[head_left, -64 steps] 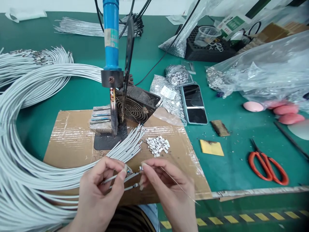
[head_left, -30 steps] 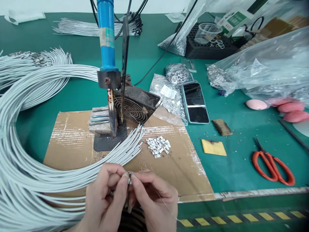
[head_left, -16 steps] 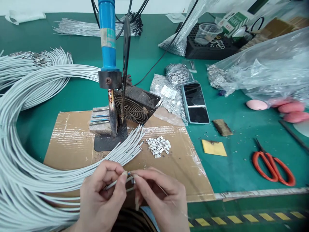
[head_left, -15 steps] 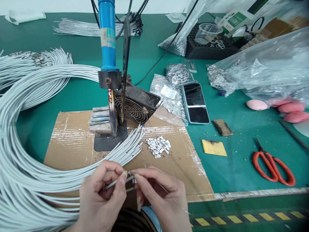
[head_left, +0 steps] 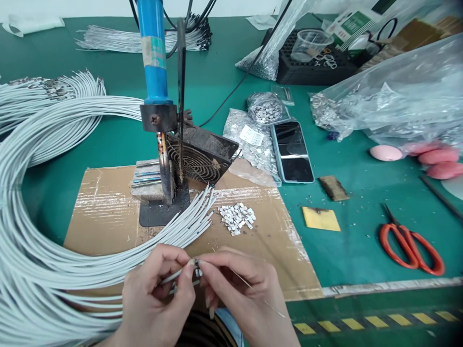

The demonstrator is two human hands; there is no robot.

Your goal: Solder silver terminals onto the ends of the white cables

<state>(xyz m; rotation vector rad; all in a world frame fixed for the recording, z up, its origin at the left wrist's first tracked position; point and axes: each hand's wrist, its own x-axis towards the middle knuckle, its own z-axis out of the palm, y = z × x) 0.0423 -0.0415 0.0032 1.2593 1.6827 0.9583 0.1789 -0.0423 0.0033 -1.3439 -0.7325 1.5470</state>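
Cable (head_left: pixel 171 276) aslant, rightward and forward

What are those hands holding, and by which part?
The left hand pinches a white cable near its end. The right hand holds a thin wire partway along; anything else there is unclear.

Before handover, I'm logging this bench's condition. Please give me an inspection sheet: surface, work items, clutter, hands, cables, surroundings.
Surface: green tabletop; scuffed cardboard lying on it.
Work items: bundle of white cables; pile of small pale pieces on the cardboard.
Clutter: phone, red-handled scissors, yellow pad with a darkened edge, clear bags of metal-looking parts.
Left hand: pinches one white cable near its end.
Right hand: pinching beside it, holding thin wire.
Cables: black cord runs slantwise past the bags; more around the blue tool.
Surroundings: yellow stripes beyond the near edge; other people, nothing seen.
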